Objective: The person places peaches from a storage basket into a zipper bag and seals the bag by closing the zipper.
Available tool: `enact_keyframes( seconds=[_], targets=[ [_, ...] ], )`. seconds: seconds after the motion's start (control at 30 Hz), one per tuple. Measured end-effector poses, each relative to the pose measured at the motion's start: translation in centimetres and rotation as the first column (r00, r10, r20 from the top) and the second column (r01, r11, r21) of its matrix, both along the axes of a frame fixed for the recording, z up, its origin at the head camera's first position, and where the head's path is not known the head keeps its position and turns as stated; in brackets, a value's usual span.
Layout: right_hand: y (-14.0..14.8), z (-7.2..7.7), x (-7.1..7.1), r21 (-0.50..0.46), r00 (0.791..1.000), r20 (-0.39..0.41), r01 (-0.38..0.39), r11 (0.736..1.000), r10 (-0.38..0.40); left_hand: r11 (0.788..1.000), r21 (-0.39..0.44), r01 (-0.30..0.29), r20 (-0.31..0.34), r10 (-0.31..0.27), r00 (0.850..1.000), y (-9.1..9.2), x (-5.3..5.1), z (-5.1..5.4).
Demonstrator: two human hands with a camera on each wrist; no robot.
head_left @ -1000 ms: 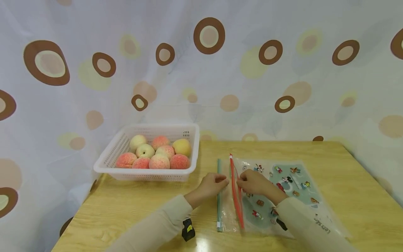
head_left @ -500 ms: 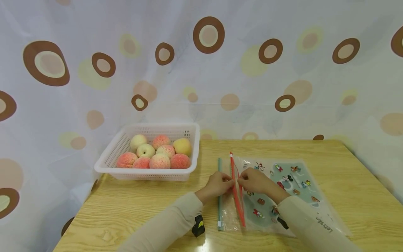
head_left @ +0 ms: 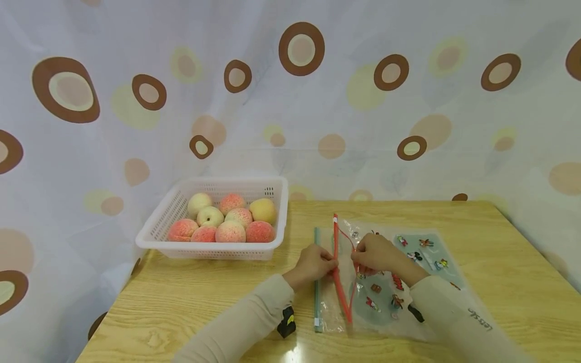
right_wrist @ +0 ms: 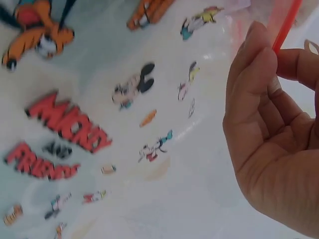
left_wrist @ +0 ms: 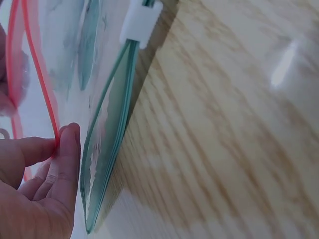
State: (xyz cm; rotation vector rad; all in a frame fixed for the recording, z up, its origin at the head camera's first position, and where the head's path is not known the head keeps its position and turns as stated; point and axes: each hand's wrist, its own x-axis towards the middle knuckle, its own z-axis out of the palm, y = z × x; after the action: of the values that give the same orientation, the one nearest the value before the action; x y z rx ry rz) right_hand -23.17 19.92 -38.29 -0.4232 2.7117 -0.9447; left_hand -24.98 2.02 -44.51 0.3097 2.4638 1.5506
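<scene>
A clear zip bag with a red zipper [head_left: 342,302] and cartoon prints lies flat on the table, its mouth spread apart. My left hand [head_left: 313,263] pinches the left edge of that mouth between thumb and fingers; the left wrist view shows the red strip [left_wrist: 46,94] there. My right hand [head_left: 376,253] pinches the opposite red edge [right_wrist: 289,22] and covers part of the printed side. Beneath lies a second bag with a green zipper [head_left: 316,282]; its white slider [left_wrist: 142,22] shows in the left wrist view. Most of this lower bag is hidden.
A white plastic basket [head_left: 279,234] stands at the back left of the wooden table [head_left: 204,302]. It holds several peaches [head_left: 230,232], red and pale yellow. Behind the table hangs a patterned curtain [head_left: 331,101].
My left hand has moved right from beside the red zipper and now grips its left edge. My right hand has drawn the other edge rightward, so the bag's mouth has widened.
</scene>
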Motion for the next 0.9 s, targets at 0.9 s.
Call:
enact_keyframes(
  seconds=[0.9],
  targets=[
    [6.5, 5.6, 2.1, -0.061, 0.994, 0.059, 0.097, 0.993, -0.093, 0.995, 0.090, -0.032, 0.121, 0.021, 0.992, -1.9, -0.9, -0.5]
  ],
)
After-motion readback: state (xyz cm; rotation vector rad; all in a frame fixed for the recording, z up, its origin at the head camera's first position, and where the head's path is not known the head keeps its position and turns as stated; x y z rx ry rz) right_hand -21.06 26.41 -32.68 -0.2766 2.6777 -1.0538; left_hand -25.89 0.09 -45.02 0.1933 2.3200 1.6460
